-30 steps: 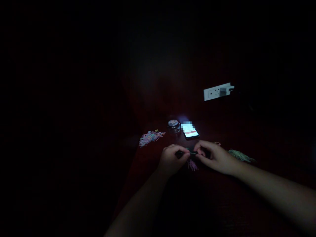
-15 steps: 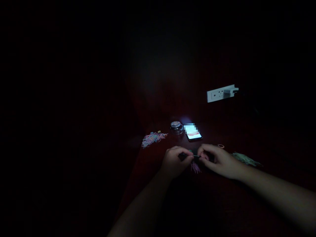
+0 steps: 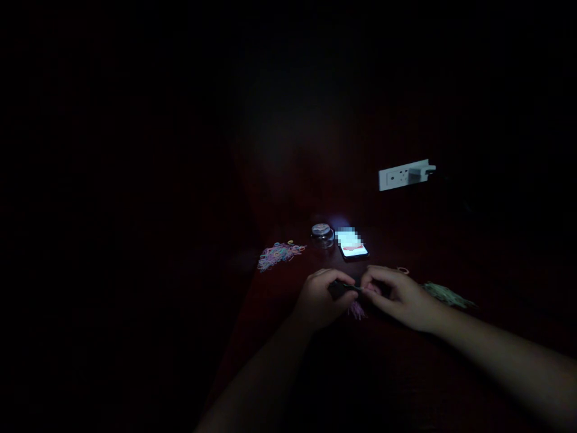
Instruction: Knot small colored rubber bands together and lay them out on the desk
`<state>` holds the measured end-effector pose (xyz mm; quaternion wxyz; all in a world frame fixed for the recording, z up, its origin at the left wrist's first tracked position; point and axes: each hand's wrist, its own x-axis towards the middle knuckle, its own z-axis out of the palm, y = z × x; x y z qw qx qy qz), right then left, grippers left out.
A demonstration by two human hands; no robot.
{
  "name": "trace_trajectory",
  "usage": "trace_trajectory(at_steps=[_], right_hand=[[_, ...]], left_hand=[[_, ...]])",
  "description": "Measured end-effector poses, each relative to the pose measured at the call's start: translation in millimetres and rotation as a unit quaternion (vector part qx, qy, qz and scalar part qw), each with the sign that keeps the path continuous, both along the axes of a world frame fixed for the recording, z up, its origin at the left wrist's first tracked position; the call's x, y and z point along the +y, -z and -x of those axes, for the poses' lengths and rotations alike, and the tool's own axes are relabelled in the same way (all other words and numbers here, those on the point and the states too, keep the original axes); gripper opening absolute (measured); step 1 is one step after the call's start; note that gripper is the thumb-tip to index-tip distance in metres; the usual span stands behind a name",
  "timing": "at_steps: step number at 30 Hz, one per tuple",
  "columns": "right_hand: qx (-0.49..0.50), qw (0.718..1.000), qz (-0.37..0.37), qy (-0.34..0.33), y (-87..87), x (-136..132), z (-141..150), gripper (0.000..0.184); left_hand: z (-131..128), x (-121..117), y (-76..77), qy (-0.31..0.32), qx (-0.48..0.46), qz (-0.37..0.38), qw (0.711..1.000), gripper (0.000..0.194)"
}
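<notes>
In the dim head view, my right hand (image 3: 401,297) is closed in a pinch on a thin greenish strand (image 3: 355,287), which looks like a rubber band. The strand reaches left into the gap between the thumb and forefinger of my left hand (image 3: 321,299). Those two fingertips are parted; the other left fingers are in shadow. Below the fingertips lies a small bunch of purple rubber bands (image 3: 357,310). Past my right wrist is a pile of pale green rubber bands (image 3: 448,294), with a single orange-pink band (image 3: 402,270) near the knuckles.
A heap of mixed coloured rubber bands (image 3: 280,255) sits by the left edge of the dark red table (image 3: 256,310). Behind my hands stand a lidded clear jar (image 3: 321,236) and a lit phone (image 3: 354,243). A white socket panel (image 3: 403,175) with a plug is farther back.
My left thumb and forefinger have parted from their pinch. The strand, earlier drawn straight between both hands, now hangs looser. My right hand keeps its pinch.
</notes>
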<state>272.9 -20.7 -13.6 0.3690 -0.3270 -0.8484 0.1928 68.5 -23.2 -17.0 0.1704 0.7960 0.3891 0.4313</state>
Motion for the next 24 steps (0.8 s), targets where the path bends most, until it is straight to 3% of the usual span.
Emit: trace_trajectory(at_steps=[3,10,17,24], right_hand=[[0.003,1.0,0.003,-0.002,0.8,0.3,0.2,0.016],[0.014,1.0,0.018,-0.016,0.4,0.7,1.9,0.015],[0.005,0.999,0.033,-0.021,3.7,0.4,1.6,0.004],[-0.006,0.999,0.032,-0.018,-0.3,-2.1,3.3,0.012]], left_hand=[[-0.4,-0.6,-0.3,0.007,0.003,0.003,1.0,0.022],[0.2,-3.0,-3.9,0.009,0.035,0.003,0.999,0.005],[-0.1,-4.3,-6.4,0.001,0.042,0.009,0.999,0.003],[0.3,-5.8,-8.0,0.009,0.043,0.015,0.999,0.003]])
